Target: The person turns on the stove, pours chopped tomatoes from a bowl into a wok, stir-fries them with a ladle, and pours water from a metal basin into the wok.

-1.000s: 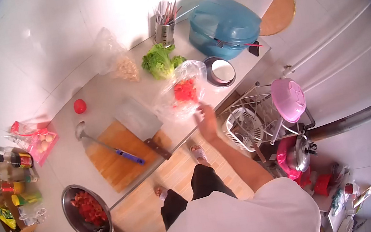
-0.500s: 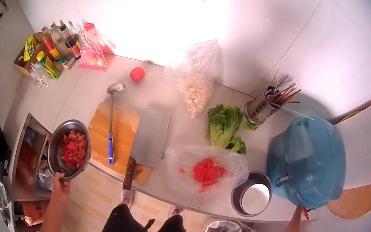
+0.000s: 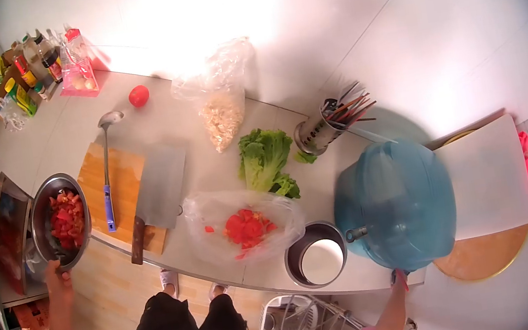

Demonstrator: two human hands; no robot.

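My left hand (image 3: 57, 276) grips the rim of a metal bowl (image 3: 40, 198) at the left, its thumb showing at the near edge. Chopped tomato (image 3: 67, 220) lies inside the bowl, which is tilted and held off the counter. At the right, my right hand (image 3: 398, 279) is at the near lower edge of a big translucent blue water container (image 3: 396, 206). Its fingers are small and partly hidden there, with something dark and reddish beside them. A cleaver (image 3: 161, 184) and a ladle with a blue handle (image 3: 107, 181) lie on the wooden cutting board (image 3: 90, 177).
On the counter are a clear bag with red pieces (image 3: 286, 220), leafy greens (image 3: 264, 165), a dark pot (image 3: 289, 257) with a white inside, a chopstick holder (image 3: 314, 135), a bag of pale food (image 3: 223, 120) and a tomato (image 3: 139, 96). An open cabinet (image 3: 9, 230) stands left.
The view has shifted, so the counter things appear further left and higher. My left hand still holds the bowl of tomato; my right hand stays by the blue container.
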